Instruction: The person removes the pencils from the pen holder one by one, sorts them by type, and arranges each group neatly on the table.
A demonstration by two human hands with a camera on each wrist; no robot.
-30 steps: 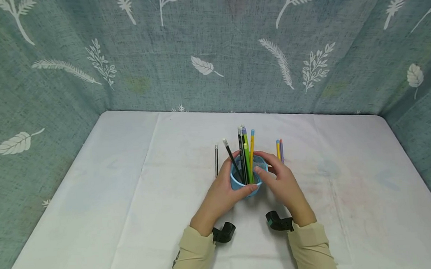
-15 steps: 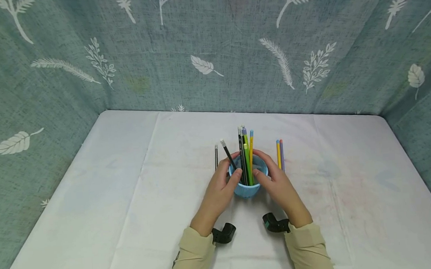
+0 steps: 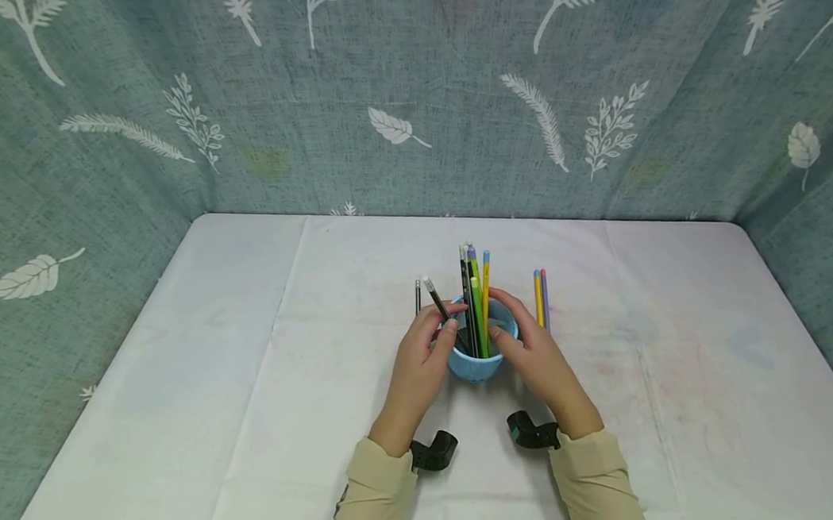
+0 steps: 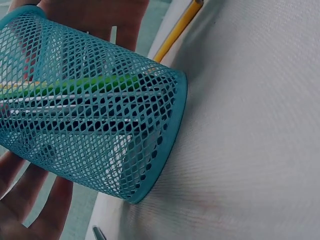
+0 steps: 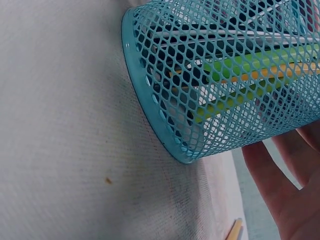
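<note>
A light blue mesh pencil cup [image 3: 475, 370] stands upright on the white-covered table, holding several pencils, among them a green pencil [image 3: 478, 308], a yellow pencil [image 3: 486, 276] and some black ones. At its left rim, my left hand [image 3: 417, 363] pinches a black pencil [image 3: 434, 294] with a white eraser between thumb and forefinger. This pencil leans left, its lower end inside the cup. My right hand [image 3: 540, 356] holds the cup's right side, thumb over the near rim and fingers behind. Through the mesh, the green pencil [image 5: 240, 65] shows in the right wrist view.
Behind my left hand lies another black pencil [image 3: 418, 296], partly hidden. To the right of the cup, a yellow pencil [image 3: 538, 296] and a purple pencil [image 3: 545, 300] lie side by side. A leaf-patterned curtain [image 3: 452, 146] hangs around the table's back and sides.
My left thumb has left the cup's front rim and come to the black pencil. That pencil's eraser end has tilted farther left and lower. The right hand shifted slightly left.
</note>
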